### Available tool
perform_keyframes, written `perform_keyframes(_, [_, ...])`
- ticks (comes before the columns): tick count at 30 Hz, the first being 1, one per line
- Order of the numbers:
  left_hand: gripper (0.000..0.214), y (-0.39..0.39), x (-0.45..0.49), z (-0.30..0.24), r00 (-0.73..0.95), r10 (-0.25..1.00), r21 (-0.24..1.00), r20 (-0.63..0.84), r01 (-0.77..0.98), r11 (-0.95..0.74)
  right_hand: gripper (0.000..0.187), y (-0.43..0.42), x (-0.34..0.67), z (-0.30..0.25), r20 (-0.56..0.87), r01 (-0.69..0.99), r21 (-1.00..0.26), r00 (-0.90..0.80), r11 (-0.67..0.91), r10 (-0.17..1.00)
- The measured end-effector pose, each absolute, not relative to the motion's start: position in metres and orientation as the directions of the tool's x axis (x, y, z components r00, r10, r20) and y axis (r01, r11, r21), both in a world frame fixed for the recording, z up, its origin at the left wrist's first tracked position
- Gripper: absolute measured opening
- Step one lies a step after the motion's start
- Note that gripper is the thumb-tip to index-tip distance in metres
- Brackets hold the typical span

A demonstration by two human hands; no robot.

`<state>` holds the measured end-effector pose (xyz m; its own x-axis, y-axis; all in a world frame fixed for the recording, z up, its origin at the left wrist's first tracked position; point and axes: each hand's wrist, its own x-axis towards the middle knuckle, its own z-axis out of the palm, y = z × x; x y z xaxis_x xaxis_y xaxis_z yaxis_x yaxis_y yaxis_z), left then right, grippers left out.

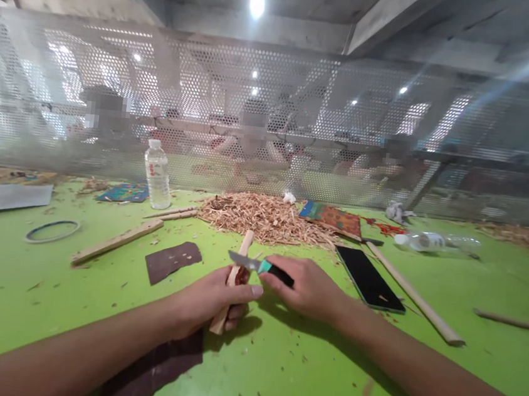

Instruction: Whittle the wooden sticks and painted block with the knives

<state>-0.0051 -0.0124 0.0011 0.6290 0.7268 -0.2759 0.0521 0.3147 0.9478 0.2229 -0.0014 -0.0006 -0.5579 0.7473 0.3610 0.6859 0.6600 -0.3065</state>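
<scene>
Green bench (303, 369) — shavings (262, 218) heaped toward far edge; left hand (214, 296), wrapped round stick (246, 241); right hand (309, 286), gripping knife (264, 266) — blade crossing stick.

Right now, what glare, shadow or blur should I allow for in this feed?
Head view: glare streaks off the ceiling lights; head view: everything behind the perforated screen looks hazy; head view: shadows on the green table below the left hand and right hand; head view: knife and wooden piece fairly sharp.
</scene>
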Motion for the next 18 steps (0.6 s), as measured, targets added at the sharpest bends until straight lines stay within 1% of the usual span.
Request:
perform_keyframes(2, [0.043, -0.012, -0.006, 0.0, 0.639, 0.726, 0.964, -0.252, 0.099, 0.247, 0.043, -0.004, 0.22, -0.003, 0.347, 0.648, -0.29, -0.614, 0.704, 0.708])
perform_keyframes(5, [0.042, -0.011, -0.006, -0.002, 0.623, 0.746, 0.972, -0.235, 0.16, 0.172, 0.047, -0.004, 0.22, -0.004, 0.349, 0.637, -0.268, -0.635, 0.723, 0.689])
perform_keyframes(7, [0.039, -0.012, -0.005, -0.001, 0.609, 0.751, 0.966, -0.256, 0.182, 0.182, 0.048, -0.001, 0.222, -0.005, 0.356, 0.65, -0.257, -0.625, 0.715, 0.695])
perform_keyframes(9, [0.036, -0.015, -0.005, 0.0, 0.616, 0.732, 0.957, -0.289, 0.16, 0.243, 0.049, 0.006, 0.229, -0.006, 0.365, 0.677, -0.258, -0.592, 0.689, 0.719])
perform_keyframes(11, [0.037, -0.02, -0.005, 0.003, 0.653, 0.696, 0.948, -0.3, 0.12, 0.295, 0.049, 0.017, 0.242, -0.007, 0.392, 0.737, -0.276, -0.501, 0.617, 0.772])
perform_keyframes(13, [0.04, -0.026, -0.004, 0.005, 0.704, 0.652, 0.948, -0.283, 0.102, 0.301, 0.052, 0.031, 0.261, -0.007, 0.44, 0.819, -0.304, -0.332, 0.486, 0.834])
perform_keyframes(15, [0.041, -0.032, -0.003, 0.006, 0.743, 0.615, 0.951, -0.264, 0.096, 0.292, 0.05, 0.042, 0.281, -0.005, 0.49, 0.87, -0.323, -0.183, 0.373, 0.852])
perform_keyframes(17, [0.041, -0.034, -0.001, 0.004, 0.75, 0.606, 0.945, -0.266, 0.078, 0.318, 0.051, 0.046, 0.294, -0.003, 0.51, 0.882, -0.34, -0.118, 0.326, 0.852])
perform_keyframes(18, [0.041, -0.034, 0.0, 0.002, 0.736, 0.622, 0.941, -0.269, 0.062, 0.334, 0.051, 0.046, 0.296, -0.001, 0.513, 0.88, -0.345, -0.114, 0.326, 0.851])
